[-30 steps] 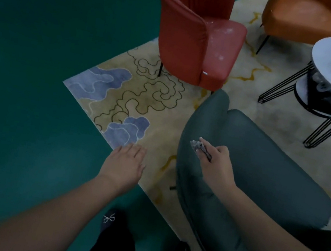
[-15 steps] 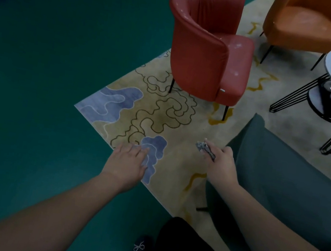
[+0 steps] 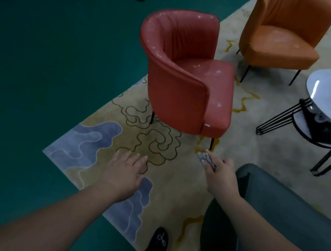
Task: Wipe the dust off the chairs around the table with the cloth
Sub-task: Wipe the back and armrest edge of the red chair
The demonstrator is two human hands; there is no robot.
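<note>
Cloth (image 3: 201, 156), a small grey wad, sits pinched in my right hand (image 3: 220, 177) above the rug (image 3: 174, 184), just off the grey chair (image 3: 290, 214) by the rug's near edge; my left hand (image 3: 125, 172) hangs flat with fingers spread, holding nothing. I read no writing, only a small pale tag on the speckled red chair (image 3: 187, 78), which stands near the rug's left edge beside the orange chair (image 3: 283, 33) and white round table (image 3: 328, 87), green floor (image 3: 39, 60) around. Since a second ago the red chair sits lower in view and the grey chair has slid right.
</note>
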